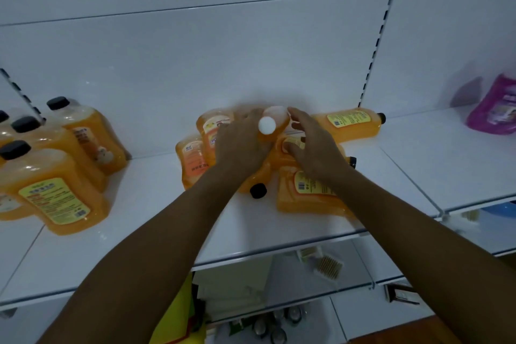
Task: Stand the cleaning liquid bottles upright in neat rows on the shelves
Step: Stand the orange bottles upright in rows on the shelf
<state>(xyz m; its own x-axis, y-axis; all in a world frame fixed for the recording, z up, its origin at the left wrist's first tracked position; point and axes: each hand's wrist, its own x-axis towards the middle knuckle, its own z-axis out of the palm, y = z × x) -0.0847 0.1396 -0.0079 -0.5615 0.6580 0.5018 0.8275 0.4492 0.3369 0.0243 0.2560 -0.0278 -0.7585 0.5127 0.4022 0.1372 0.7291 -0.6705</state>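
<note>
Several orange cleaning liquid bottles lie in a jumble on the white shelf (145, 234) at its middle. My left hand (240, 145) grips a white-capped orange bottle (275, 120) on top of the heap. My right hand (312, 145) reaches over the pile with fingers curled on another orange bottle (291, 144); how firm the hold is cannot be told. A black-capped bottle (258, 190) lies under my left wrist. One more orange bottle (349, 123) lies on its side at the back. At the left, several black-capped orange bottles (55, 190) stand upright in rows.
A pink bottle (494, 109) stands on the neighbouring shelf section at the far right. Slotted uprights (377, 45) run up the back panel. A lower shelf holds a brush (329, 267) and small items; cans and a yellow bag sit below.
</note>
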